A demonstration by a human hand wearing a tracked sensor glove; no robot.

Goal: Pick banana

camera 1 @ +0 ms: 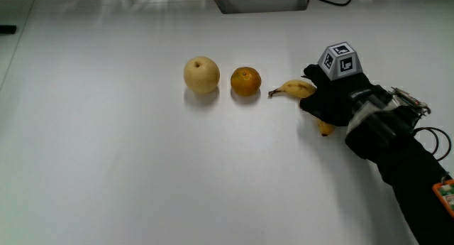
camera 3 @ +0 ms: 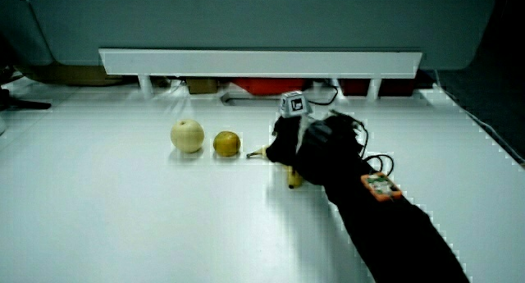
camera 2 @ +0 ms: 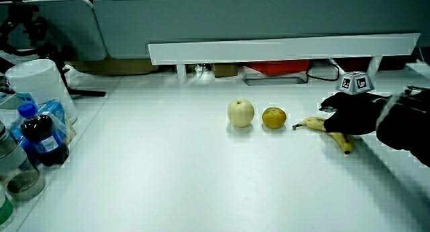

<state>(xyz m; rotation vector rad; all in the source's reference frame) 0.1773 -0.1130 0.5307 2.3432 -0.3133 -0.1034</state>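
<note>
A yellow banana lies on the white table beside an orange; its stem end points at the orange. The gloved hand rests over the banana's middle with fingers curled around it, so only the stem end and the other tip show. In both side views the banana lies on the table under the hand. The patterned cube sits on the back of the hand.
A pale pear-like fruit stands next to the orange, farther from the hand. Bottles and a white tub crowd the table's edge in a side view. A low partition with a white shelf borders the table.
</note>
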